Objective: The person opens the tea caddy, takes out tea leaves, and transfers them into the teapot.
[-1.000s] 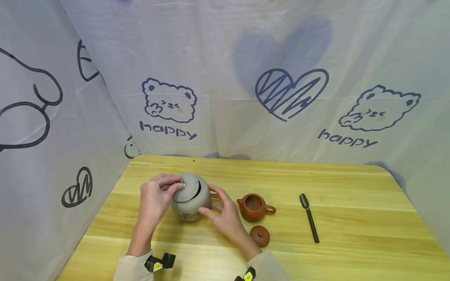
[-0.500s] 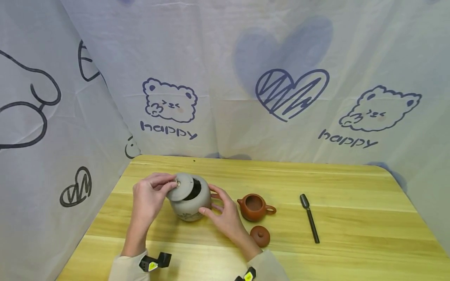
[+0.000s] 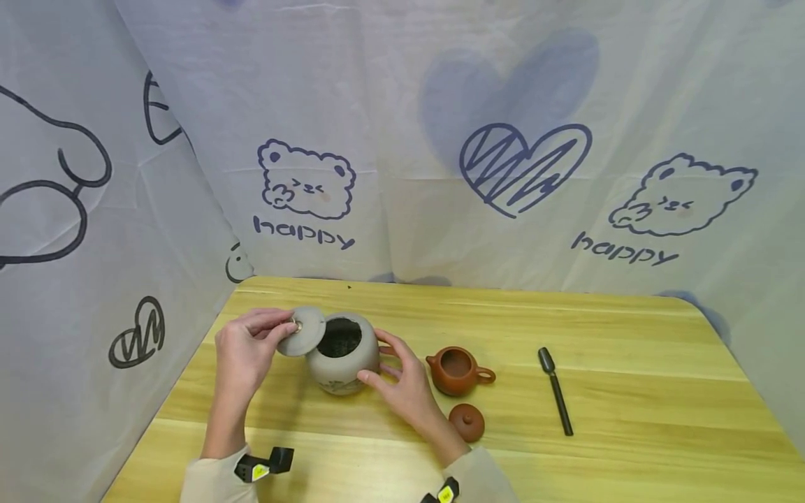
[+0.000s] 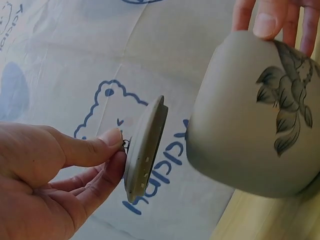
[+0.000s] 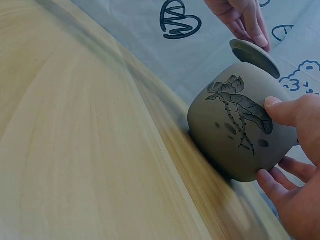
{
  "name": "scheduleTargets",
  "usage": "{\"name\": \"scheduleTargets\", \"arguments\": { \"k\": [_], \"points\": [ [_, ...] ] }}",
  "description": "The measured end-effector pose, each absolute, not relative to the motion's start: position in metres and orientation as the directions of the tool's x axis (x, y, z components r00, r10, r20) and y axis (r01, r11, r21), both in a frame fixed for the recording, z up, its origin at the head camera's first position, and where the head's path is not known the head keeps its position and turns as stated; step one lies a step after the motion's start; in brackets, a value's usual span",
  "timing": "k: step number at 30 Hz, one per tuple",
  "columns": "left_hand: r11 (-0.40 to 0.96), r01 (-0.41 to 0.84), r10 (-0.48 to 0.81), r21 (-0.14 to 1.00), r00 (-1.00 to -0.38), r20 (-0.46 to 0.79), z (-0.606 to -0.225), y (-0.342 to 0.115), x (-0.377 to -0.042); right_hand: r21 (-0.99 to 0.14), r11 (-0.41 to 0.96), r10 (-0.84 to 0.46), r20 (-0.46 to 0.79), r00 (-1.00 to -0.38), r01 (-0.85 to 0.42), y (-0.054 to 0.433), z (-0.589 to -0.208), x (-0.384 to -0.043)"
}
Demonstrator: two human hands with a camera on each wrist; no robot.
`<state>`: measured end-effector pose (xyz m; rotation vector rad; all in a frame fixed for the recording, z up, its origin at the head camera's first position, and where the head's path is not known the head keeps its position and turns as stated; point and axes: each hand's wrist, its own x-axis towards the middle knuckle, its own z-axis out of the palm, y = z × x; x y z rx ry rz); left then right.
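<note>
My left hand (image 3: 248, 349) pinches the small metal knob of a round grey lid (image 3: 305, 332) between thumb and fingers. The lid hangs tilted at the upper left of a grey jar (image 3: 342, 365); in the left wrist view, a gap shows between lid (image 4: 146, 150) and jar (image 4: 240, 120). Dark contents or a dark inside show through the jar's mouth. Around the jar's right side, my right hand (image 3: 405, 384) grips it with thumb in front and fingers behind. A dark flower drawing decorates the jar (image 5: 235, 150) in the right wrist view.
Right of the jar stands a brown clay teapot (image 3: 454, 381) without its cover, spout toward my right hand. Its small lid (image 3: 467, 423) lies in front, close to my right forearm. Farther right lies a dark scoop (image 3: 555, 391). Printed cloth (image 3: 415, 230) hangs behind the wooden table (image 3: 660, 391).
My left hand has lifted the lid off the jar's mouth and carried it left, uncovering the opening. My right hand and the jar have stayed in place.
</note>
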<state>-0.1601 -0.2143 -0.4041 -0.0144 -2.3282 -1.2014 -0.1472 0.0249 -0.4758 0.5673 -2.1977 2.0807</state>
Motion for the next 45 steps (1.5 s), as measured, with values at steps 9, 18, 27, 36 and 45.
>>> {"name": "scheduleTargets", "arguments": {
  "k": [9, 18, 27, 36, 45],
  "points": [
    [0.602, 0.193, -0.263, 0.775, -0.868, 0.421, -0.411, -0.231, -0.162, -0.951, 0.017, -0.225, 0.297, -0.928, -0.309, 0.025, -0.476, -0.147],
    [0.622, 0.113, -0.313, 0.775, -0.871, 0.378, -0.423, -0.244, -0.167, -0.949, 0.020, -0.220, 0.303, -0.927, -0.315, 0.025, -0.477, -0.147],
    [0.657, 0.048, -0.328, 0.752, -0.880, 0.343, -0.445, -0.256, -0.173, -0.949, 0.024, -0.217, 0.303, -0.928, -0.315, 0.025, -0.476, -0.148],
    [0.655, 0.022, -0.350, 0.756, -0.877, 0.329, -0.470, -0.264, -0.181, -0.948, 0.021, -0.221, 0.306, -0.926, -0.318, 0.025, -0.478, -0.149],
    [0.662, -0.037, -0.364, 0.748, -0.889, 0.277, -0.483, -0.269, -0.183, -0.949, 0.025, -0.218, 0.302, -0.928, -0.315, 0.024, -0.476, -0.148]
  ]
}}
